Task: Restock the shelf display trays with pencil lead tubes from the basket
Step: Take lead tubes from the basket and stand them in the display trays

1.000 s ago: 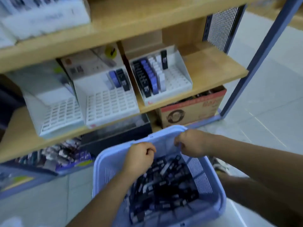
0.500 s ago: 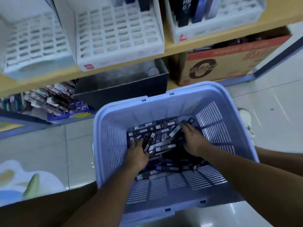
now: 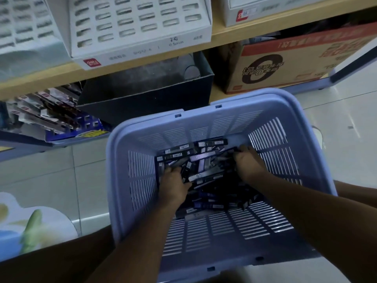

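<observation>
Below the wooden shelf (image 3: 244, 34), a printed carton (image 3: 289, 64), pale floor tiles (image 3: 51, 170).

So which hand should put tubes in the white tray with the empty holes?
Probably the left hand. Both hands are in the basket among the tubes, but the tray sits up and left, nearer it; the right hand would reach across.

1. Inside the basket (image 3: 255, 99), tubes (image 3: 206, 155) bury the fingertips of left hand (image 3: 173, 185) and right hand (image 3: 250, 167); grips unclear.
2. Tube labels are too small to read.
3. Above the basket, trays (image 3: 140, 27) are cut by the top edge.
4. Basket's near rim runs off the bottom.
</observation>
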The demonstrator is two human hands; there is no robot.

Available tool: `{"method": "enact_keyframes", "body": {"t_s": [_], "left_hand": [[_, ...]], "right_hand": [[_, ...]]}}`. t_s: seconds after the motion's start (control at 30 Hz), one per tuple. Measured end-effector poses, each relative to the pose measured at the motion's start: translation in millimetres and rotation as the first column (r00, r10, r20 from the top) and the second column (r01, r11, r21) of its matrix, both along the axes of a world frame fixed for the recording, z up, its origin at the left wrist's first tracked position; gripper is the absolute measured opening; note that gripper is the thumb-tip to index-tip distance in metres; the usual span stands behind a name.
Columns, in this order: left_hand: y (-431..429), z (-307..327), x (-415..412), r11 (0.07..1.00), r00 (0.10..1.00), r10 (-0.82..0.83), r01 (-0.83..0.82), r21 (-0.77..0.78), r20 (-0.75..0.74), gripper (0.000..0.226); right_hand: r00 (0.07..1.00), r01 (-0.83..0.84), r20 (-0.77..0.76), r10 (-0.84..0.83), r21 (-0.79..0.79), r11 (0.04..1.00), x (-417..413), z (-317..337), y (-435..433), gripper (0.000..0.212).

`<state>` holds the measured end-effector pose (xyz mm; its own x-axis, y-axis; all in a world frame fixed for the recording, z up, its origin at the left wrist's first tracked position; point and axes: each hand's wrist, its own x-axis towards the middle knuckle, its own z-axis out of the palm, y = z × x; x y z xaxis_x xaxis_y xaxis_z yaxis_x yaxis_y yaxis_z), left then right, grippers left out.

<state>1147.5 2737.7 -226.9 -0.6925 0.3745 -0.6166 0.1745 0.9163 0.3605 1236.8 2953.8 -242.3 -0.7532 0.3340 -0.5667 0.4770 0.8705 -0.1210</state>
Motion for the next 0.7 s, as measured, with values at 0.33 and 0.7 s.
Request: {"method": "enact_keyframes", "body": {"t_s": [0.33, 0.7], "left_hand": [[9.2, 24.7, -6.3, 0.946, 0.954, 0.295, -0.299, 0.129, 0.050, 0.020], [52.7, 123.6, -7.1, 0.665, 0.772, 0.347, -0.603, 0.440, 0.533, 0.009]], "right_hand": [[0.696, 0.600, 0.157, -0.701, -0.665, 0.446, -9.2, 38.7, -16.5, 0.010], [0.467, 0.612, 0.597, -0.652, -0.751, -0.249, -15.7, 138.8, -56.3, 0.035]]}}
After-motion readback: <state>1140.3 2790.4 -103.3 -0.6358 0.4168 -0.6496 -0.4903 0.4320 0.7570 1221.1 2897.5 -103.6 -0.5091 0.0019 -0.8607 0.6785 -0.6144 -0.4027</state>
